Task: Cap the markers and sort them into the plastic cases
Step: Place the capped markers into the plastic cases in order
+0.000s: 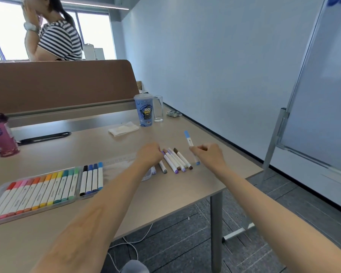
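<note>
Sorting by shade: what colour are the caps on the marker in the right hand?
Light blue, at both ends of the marker; the head view shows it.

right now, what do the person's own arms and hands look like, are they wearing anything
Nothing worn that shows. The left hand and right hand have no gloves, rings, watch or band, and both forearms are sleeveless down to the frame's bottom edge.

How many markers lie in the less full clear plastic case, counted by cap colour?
Black-capped white marker: 1
Dark-blue-capped white markers: 2
Light-blue-capped white marker: 1
Total: 4 visible
</note>
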A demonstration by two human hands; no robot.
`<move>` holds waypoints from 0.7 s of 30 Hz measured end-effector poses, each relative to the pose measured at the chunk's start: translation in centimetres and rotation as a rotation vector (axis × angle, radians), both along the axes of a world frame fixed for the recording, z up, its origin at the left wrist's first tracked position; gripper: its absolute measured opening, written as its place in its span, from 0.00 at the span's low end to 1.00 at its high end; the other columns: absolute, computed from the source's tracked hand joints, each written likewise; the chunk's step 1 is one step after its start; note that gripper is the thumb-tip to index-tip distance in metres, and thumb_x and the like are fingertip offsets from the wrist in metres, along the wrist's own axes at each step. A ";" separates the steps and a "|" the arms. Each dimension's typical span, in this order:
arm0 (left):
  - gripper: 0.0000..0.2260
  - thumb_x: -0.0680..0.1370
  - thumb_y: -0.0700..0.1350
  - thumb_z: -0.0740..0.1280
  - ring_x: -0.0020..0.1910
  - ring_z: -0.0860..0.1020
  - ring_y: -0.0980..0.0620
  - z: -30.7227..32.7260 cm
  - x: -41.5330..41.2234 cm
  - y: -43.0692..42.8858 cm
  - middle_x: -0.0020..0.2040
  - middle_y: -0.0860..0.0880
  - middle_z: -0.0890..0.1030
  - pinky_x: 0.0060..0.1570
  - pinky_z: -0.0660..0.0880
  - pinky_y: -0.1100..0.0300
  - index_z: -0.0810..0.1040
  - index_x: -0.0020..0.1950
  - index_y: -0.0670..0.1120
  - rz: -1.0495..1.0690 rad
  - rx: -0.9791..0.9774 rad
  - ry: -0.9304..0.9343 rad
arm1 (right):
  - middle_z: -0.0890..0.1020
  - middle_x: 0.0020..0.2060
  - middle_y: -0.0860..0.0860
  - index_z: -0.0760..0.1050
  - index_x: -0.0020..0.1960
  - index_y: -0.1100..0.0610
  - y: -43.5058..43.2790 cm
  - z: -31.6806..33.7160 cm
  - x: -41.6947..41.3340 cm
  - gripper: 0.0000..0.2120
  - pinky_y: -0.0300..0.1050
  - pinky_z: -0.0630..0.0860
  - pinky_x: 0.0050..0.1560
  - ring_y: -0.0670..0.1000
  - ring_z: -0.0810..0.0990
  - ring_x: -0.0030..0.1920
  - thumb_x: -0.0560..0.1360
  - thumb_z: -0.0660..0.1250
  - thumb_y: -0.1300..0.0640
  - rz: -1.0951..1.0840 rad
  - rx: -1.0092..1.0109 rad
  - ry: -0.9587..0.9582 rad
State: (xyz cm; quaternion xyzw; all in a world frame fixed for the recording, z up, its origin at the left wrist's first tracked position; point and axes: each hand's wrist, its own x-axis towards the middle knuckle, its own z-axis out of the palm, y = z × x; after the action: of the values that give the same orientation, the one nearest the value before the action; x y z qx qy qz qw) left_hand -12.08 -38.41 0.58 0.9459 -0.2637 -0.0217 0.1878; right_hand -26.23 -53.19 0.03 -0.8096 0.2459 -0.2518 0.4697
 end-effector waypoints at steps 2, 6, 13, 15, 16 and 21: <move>0.10 0.80 0.47 0.61 0.50 0.75 0.47 -0.2 0.2 -0.3 0.52 0.44 0.79 0.47 0.69 0.58 0.77 0.55 0.43 -0.010 -0.013 -0.013 | 0.81 0.33 0.47 0.82 0.43 0.54 -0.4 -0.1 0.2 0.12 0.39 0.70 0.36 0.44 0.76 0.34 0.73 0.69 0.45 -0.004 0.000 -0.003; 0.08 0.79 0.45 0.62 0.47 0.74 0.49 -0.2 0.3 -1.3 0.52 0.44 0.79 0.45 0.68 0.59 0.78 0.53 0.44 -0.036 -0.029 -0.019 | 0.80 0.33 0.47 0.82 0.42 0.55 -0.8 -0.2 0.5 0.12 0.39 0.69 0.35 0.44 0.75 0.33 0.73 0.69 0.46 0.002 0.005 0.000; 0.09 0.77 0.43 0.64 0.53 0.76 0.47 -0.2 0.5 -2.3 0.54 0.45 0.79 0.47 0.70 0.58 0.78 0.55 0.43 -0.033 -0.030 0.007 | 0.81 0.35 0.49 0.80 0.39 0.54 -1.3 -1.2 1.6 0.13 0.43 0.73 0.40 0.46 0.78 0.36 0.73 0.70 0.45 0.045 0.010 0.075; 0.09 0.77 0.44 0.65 0.53 0.76 0.47 -0.4 0.6 -2.4 0.53 0.45 0.79 0.46 0.69 0.59 0.79 0.54 0.43 -0.028 -0.032 0.028 | 0.82 0.35 0.50 0.80 0.39 0.54 -1.5 -1.6 1.9 0.13 0.44 0.74 0.41 0.47 0.78 0.36 0.73 0.70 0.45 0.048 0.022 0.082; 0.09 0.77 0.44 0.66 0.52 0.76 0.47 -0.4 0.7 -2.4 0.53 0.45 0.80 0.46 0.70 0.58 0.79 0.54 0.42 -0.021 -0.037 0.043 | 0.81 0.33 0.49 0.80 0.38 0.54 -1.6 -1.8 2.1 0.12 0.44 0.73 0.40 0.47 0.77 0.35 0.73 0.70 0.46 0.048 0.036 0.076; 0.10 0.76 0.46 0.68 0.52 0.78 0.46 -0.4 1.4 -2.2 0.50 0.44 0.81 0.49 0.73 0.56 0.80 0.52 0.41 0.034 -0.040 0.120 | 0.80 0.32 0.50 0.80 0.37 0.56 -1.7 -1.9 2.4 0.13 0.42 0.69 0.37 0.47 0.74 0.33 0.73 0.70 0.47 0.049 0.071 0.049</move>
State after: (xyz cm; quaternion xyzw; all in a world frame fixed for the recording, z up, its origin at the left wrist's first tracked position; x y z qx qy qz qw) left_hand -10.67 -40.59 0.19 0.9432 -0.2362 -0.0700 0.2227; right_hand -23.85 -54.93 -1.87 -0.8041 0.2462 -0.2116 0.4980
